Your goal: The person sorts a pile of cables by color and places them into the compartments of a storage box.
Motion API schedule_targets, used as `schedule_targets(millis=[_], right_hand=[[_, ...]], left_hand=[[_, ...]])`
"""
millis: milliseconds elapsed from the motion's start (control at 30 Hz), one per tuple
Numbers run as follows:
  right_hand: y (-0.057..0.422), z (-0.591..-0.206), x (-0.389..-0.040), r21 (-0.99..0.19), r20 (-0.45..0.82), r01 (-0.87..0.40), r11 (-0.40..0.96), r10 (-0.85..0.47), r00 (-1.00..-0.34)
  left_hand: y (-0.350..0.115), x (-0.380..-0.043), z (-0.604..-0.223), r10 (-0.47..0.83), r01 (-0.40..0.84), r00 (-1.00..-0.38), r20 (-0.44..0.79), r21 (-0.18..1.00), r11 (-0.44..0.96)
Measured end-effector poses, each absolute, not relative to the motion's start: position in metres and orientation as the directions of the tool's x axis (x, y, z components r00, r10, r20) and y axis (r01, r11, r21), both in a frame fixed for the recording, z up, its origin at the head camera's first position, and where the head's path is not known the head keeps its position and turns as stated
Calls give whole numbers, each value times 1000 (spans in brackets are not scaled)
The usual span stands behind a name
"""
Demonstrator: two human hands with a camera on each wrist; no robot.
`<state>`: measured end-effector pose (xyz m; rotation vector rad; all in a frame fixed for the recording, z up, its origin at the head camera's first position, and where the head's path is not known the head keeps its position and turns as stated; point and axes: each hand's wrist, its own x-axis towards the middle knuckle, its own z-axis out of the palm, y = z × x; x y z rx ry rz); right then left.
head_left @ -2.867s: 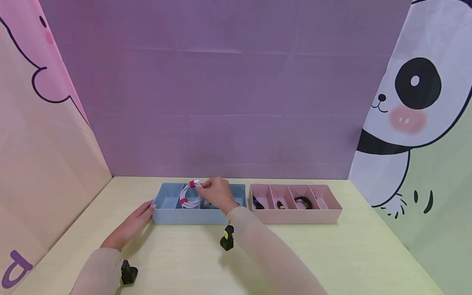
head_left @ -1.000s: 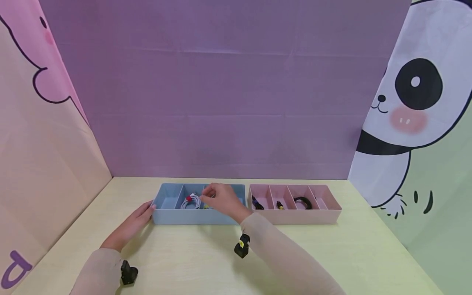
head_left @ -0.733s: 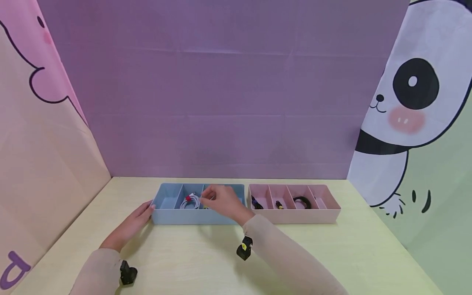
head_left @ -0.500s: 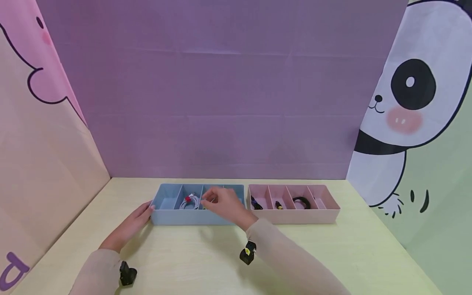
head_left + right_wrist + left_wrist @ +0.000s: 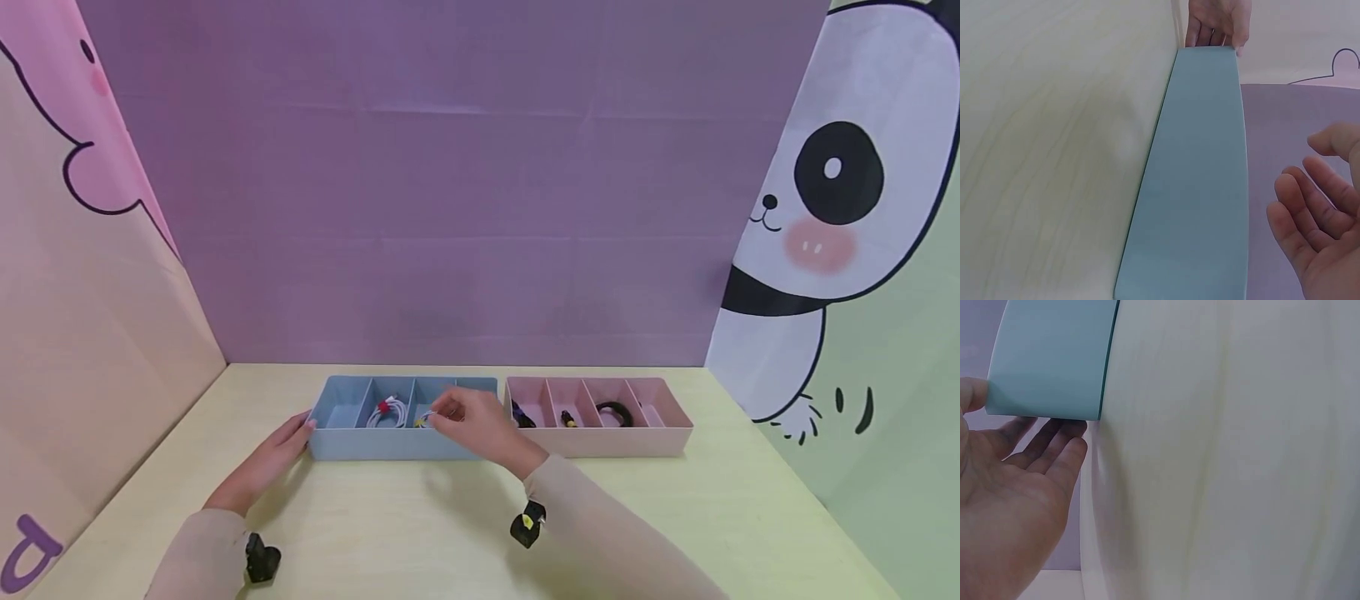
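Observation:
A blue divided box point(image 5: 390, 443) stands on the table, its long side toward me. The white coiled cable point(image 5: 393, 408) with a red tie lies in its second compartment from the left. Something yellow and whitish point(image 5: 422, 421) shows in the third compartment, partly behind my right hand point(image 5: 480, 421). That hand hovers over the box's right half, fingers loosely curved. In the right wrist view nothing lies between thumb and fingers. My left hand point(image 5: 273, 454) rests against the box's left end; in the left wrist view its fingers point(image 5: 1066, 462) touch the end wall.
Beside the blue box, to its right, stands a pink divided box point(image 5: 607, 443). It holds a dark cable point(image 5: 522, 414), a black and yellow connector point(image 5: 568, 419) and a black coiled cable point(image 5: 617, 412). A purple backdrop point(image 5: 465, 208) closes off the table's rear.
The white coiled cable has come down from my right hand into the second compartment. The right hand has let go and moved right and toward me. My left hand has stayed put.

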<state>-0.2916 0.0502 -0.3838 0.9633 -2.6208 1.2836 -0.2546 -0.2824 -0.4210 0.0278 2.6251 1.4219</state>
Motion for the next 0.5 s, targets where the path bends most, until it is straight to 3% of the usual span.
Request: schedule_targets(millis=[500], right_hand=[[95, -394, -290, -642, 351, -594, 485, -503, -790]], left_hand=[[-283, -259, -426, 97, -53, -987, -126, 836, 546]])
